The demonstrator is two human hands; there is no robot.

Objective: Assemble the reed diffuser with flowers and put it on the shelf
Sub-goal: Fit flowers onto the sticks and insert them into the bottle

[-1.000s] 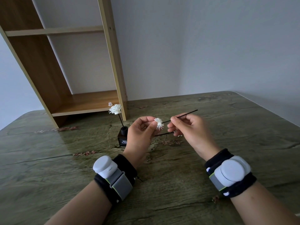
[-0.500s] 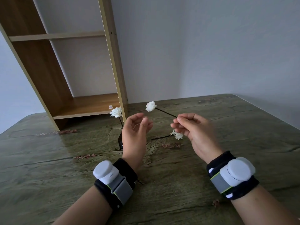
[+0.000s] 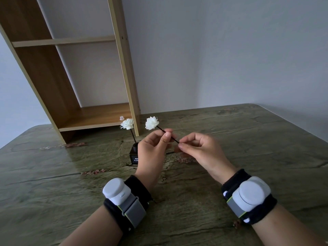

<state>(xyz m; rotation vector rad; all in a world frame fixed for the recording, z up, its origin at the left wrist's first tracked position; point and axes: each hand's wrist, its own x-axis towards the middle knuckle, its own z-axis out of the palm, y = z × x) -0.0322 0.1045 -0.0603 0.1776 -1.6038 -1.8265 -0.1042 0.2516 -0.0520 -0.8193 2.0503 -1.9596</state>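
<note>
A white flower on a thin black reed [image 3: 152, 123] is held above the table, head pointing up-left. My left hand [image 3: 152, 150] pinches the reed near its middle. My right hand [image 3: 198, 150] pinches the reed's lower end. Behind my left hand stands a small black diffuser bottle [image 3: 134, 154] with a white label, partly hidden by that hand. One white flower on a black reed [image 3: 127, 123] stands upright in the bottle's neck.
A wooden shelf unit [image 3: 95, 119] stands at the back left of the green-brown table [image 3: 248, 148]; a small white stopper [image 3: 121, 118] rests on its bottom board. A dark reed end [image 3: 170, 153] lies on the table between my hands. Grey walls close the far side.
The flower was pushed onto the reed, then swung up and left. My left hand, open half a second ago, now pinches the reed. The flower lying on the table is now hidden.
</note>
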